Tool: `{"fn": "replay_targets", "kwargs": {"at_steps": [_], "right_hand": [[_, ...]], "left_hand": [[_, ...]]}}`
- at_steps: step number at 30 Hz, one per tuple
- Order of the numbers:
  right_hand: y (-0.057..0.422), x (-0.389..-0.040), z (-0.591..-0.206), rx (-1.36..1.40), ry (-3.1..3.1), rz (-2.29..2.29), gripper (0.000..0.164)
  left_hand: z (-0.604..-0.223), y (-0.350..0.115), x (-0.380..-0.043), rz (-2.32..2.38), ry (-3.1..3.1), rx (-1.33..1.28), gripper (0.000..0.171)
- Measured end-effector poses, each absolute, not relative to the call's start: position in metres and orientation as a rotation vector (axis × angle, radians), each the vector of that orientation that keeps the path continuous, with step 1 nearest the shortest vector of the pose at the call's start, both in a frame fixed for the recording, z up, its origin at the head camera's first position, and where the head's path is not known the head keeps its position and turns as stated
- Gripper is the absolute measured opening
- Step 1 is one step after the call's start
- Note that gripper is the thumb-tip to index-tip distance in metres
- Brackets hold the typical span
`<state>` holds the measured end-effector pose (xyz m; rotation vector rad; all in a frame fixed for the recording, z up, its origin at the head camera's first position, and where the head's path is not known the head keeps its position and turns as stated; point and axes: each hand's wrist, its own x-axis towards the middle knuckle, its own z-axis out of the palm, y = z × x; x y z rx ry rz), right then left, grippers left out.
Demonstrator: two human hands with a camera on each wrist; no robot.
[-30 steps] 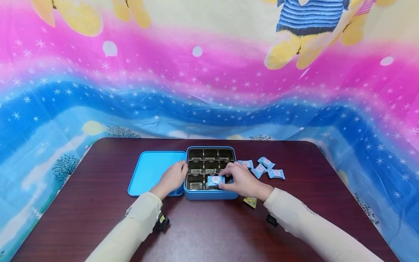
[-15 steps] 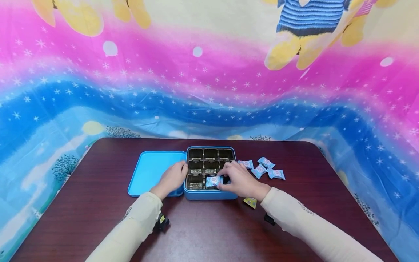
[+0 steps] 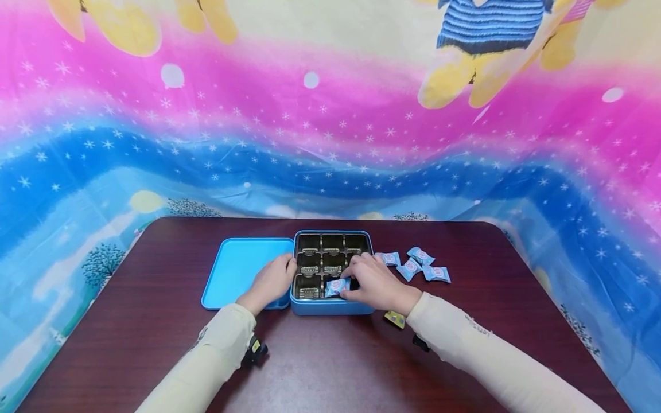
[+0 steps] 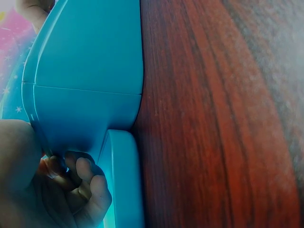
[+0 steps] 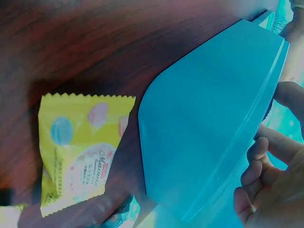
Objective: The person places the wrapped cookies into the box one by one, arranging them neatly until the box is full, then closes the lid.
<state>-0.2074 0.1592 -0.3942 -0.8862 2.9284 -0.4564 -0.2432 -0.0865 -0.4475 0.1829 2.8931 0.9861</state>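
A blue box (image 3: pixel 333 308) stands at the middle of the table, holding a dark tray (image 3: pixel 308 264) split into several compartments. My left hand (image 3: pixel 273 281) grips the box's left rim; in the left wrist view its fingers (image 4: pixel 99 192) are curled beside the box wall. My right hand (image 3: pixel 382 282) reaches over the box's right side and pinches a light-blue wrapped candy (image 3: pixel 335 287) between thumb and fingers. That candy lies tilted at the front middle compartment, its right end hidden by the fingertips. The right column of compartments is partly covered by the hand.
A blue lid (image 3: pixel 240 269) lies left of the box, against it. Several light-blue wrapped candies (image 3: pixel 436 274) lie to the right. A yellow packet (image 5: pixel 85 152) rests on the table (image 3: pixel 320 367) near the box's front right corner. A patterned cloth (image 3: pixel 330 132) hangs behind.
My right hand has shifted slightly left and lowered the light-blue candy into the front middle compartment, where it now tilts. The left hand stays at the rim.
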Motion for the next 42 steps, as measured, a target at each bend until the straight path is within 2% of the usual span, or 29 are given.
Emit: {"fn": "replay_targets", "kwargs": {"at_steps": [8, 42], "right_hand": [[0.156, -0.21, -0.393, -0.916, 2.932, -0.355, 0.032], [0.155, -0.208, -0.401, -0.931, 2.879, -0.425, 0.032]], "left_hand": [[-0.448, -0.087, -0.244, 1.003, 2.891, 0.178, 0.03], [-0.448, -0.086, -0.243, 0.992, 2.89, 0.191, 0.031]]}}
